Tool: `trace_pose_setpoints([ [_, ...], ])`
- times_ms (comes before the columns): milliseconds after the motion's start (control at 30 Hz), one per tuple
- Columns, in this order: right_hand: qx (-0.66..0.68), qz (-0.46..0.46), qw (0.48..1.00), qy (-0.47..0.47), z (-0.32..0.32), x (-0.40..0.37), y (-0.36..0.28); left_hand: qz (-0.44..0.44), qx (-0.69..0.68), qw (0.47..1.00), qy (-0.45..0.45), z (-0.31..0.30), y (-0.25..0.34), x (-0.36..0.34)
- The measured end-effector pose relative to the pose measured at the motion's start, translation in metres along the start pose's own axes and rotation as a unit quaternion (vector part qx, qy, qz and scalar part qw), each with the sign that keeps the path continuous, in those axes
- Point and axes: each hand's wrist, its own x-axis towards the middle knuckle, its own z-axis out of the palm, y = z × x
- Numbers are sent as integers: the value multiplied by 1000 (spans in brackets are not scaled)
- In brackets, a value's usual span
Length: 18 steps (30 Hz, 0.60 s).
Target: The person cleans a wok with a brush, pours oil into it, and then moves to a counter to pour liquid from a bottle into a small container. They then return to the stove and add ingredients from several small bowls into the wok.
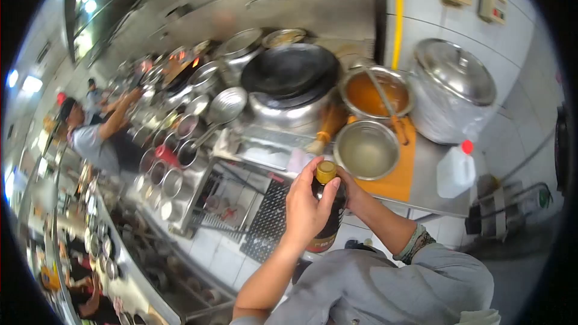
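Observation:
Close to my body I hold a dark bottle (pixel 327 232) upright, with a yellow cap and a red and gold label low on its side. My left hand (pixel 306 204) is wrapped round its near left side, the thumb and fingers just below the cap. On the far right side my right hand (pixel 351 191) grips the bottle's shoulder, with part of its fingers hidden behind the glass. The yellow cap (pixel 326 172) sits on the bottle's neck between both hands. Just beyond the hands stands a metal bowl of cloudy liquid (pixel 367 150).
A black wok (pixel 290 72) rests on the stove. Beside it are a pot of orange liquid (pixel 376 93) with a ladle, a lidded steel pot (pixel 454 84), and a white jug (pixel 456 171) with a red cap. At left, a co-worker (pixel 99 132) stands by several pots.

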Motion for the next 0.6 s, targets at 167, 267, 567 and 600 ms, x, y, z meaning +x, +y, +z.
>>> trace_pose_setpoints([
  [167, -92, 118, 988, 42, 53, 65, 66, -47, 42, 989, 136, -79, -29, -24],
  [267, -151, 114, 982, 4, 82, 101, 130, -14, 87, 969, 230, -157, -55, -56],
  [567, -383, 260, 824, -327, 243, 131, 301, -149, 81, 863, 476, -334, -94, -216],
  [600, -384, 266, 812, -349, 248, 136, 322, -154, 69, 851, 497, -345, -95, -225],
])
